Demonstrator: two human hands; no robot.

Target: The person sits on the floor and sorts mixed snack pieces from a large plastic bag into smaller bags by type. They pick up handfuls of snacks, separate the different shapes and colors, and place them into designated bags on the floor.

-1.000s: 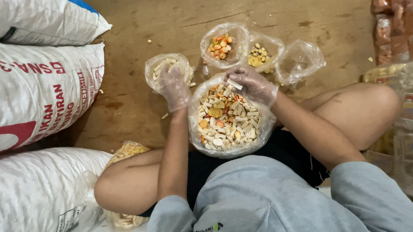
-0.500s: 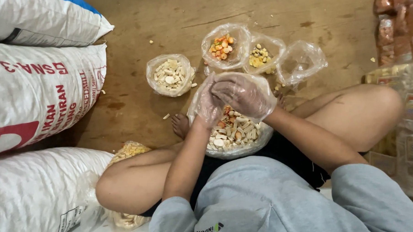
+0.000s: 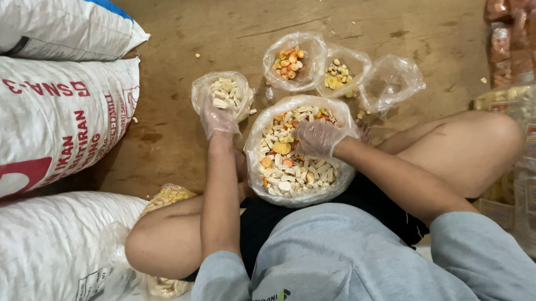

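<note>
I sit cross-legged on a wooden floor with a large clear bag [image 3: 262,143] of mixed white, orange and yellow crackers between my legs. My right hand [image 3: 316,137], in a thin plastic glove, is down in that bag with fingers curled over crackers. My left hand [image 3: 217,115], also gloved, reaches to a small bag of white crackers [image 3: 225,94] and rests at its near rim. Behind stand a small bag of orange pieces [image 3: 287,62], a bag of yellow pieces [image 3: 339,77] and an empty clear bag [image 3: 391,81].
Big white woven sacks [image 3: 47,116] are stacked along the left. Packaged snack bags [image 3: 525,129] pile up on the right edge. Another bag of yellow crackers [image 3: 165,197] lies by my left knee. Crumbs dot the floor.
My left hand has moved from the large bag out to the small bag of white crackers. My right hand has dropped deeper into the large bag.
</note>
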